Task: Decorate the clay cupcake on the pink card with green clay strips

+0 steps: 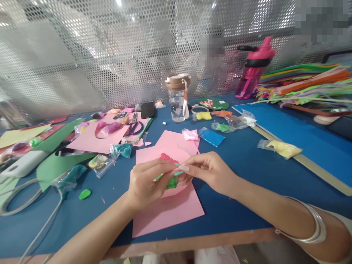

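My left hand [150, 179] and my right hand [210, 172] meet above the pink paper sheets [176, 216]. Between their fingertips is a thin teal-green strip [179, 172], apparently modelling clay, pinched from both sides. Just behind the fingers, several red clay pieces [168, 157] lie clustered on a pink paper shape. Bright green clay [172, 182] shows beneath the hands, partly covered by the fingers. Beyond my right hand lie a bag of pink clay [190, 134] and a blue packet [211, 136].
A clear cup with a brown lid [178, 99] and a pink bottle [254, 69] stand at the back by the perforated metal screen [110, 55]. Scissors [135, 124], clay bags and coloured paper crowd the left. A blue board [302, 139] and pipe cleaners [305, 82] lie right.
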Motion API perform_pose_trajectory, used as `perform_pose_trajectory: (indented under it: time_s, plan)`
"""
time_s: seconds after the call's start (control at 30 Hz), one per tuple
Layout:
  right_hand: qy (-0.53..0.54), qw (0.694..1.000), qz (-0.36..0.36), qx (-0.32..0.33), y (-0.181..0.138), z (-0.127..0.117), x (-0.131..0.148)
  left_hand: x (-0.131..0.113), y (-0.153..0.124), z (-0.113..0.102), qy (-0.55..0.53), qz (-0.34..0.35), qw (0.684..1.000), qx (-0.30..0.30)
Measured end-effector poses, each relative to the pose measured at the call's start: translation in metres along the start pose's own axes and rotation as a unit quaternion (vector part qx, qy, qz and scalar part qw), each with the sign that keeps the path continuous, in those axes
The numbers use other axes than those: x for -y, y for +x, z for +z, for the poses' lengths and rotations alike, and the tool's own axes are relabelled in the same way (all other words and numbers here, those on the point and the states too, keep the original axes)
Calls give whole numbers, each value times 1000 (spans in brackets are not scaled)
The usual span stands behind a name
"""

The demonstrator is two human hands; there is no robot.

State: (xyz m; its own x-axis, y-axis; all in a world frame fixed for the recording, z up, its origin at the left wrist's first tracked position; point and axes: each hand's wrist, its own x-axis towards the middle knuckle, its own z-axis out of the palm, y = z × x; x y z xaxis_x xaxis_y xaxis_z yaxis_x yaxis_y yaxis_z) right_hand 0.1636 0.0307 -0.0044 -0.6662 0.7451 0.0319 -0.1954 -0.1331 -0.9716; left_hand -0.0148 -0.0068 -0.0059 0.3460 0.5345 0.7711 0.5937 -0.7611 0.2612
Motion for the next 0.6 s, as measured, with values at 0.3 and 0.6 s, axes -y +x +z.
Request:
perform_pose_trajectory:
  time_s: [0.3,0.6]
  plan:
    - [83,995,-48,42,-1,-5,-5,7,-1,-2,-50,-78,994,-57]
    - [-180,983,-26,30,-7,3,-1,1,-5,4,-70,-11,997,35]
